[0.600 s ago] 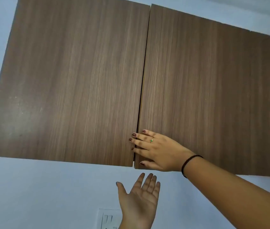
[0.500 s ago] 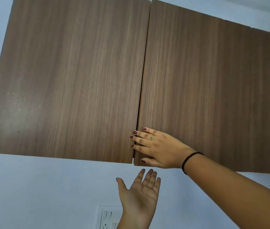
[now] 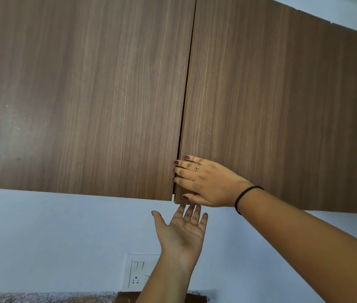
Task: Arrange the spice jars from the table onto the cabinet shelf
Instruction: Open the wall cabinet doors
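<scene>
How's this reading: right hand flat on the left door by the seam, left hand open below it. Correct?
No. The head view shows the right hand flat on the right door, by the seam. The left hand is open below it, as you said.

The wooden cabinet (image 3: 85,95) hangs on a pale wall (image 3: 53,232). Its two doors (image 3: 282,106) meet with only a thin dark gap between them, so the shelf inside is hidden. Along the bottom edge of the view runs a speckled surface (image 3: 42,298), probably the table. A flat brown thing (image 3: 127,298) lies on it, mostly cut off.
</scene>
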Demonstrator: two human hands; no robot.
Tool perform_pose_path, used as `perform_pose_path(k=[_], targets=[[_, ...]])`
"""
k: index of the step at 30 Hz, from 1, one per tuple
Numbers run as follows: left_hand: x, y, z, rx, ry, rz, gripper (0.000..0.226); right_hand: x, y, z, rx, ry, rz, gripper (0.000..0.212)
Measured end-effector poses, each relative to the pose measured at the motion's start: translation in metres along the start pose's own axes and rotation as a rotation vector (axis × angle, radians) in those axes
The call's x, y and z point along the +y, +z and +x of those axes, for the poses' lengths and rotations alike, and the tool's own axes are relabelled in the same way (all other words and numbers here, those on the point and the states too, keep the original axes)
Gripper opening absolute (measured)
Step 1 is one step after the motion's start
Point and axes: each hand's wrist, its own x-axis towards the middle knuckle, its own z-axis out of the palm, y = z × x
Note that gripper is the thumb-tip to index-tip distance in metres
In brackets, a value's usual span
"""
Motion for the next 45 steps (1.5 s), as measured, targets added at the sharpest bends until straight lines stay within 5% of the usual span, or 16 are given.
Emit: perform_pose_path(k=[11,45], targets=[[0.009,0.002,-0.009,0.052,-0.035,0.015,0.088,-0.01,-0.017,0.003,0.04,0.008,0.003,0.039],[-0.008,0.032,-0.112,-0.064,-0.249,-0.022,0.092,-0.032,-0.107,-0.069,-0.087,0.078,-0.091,0.045]])
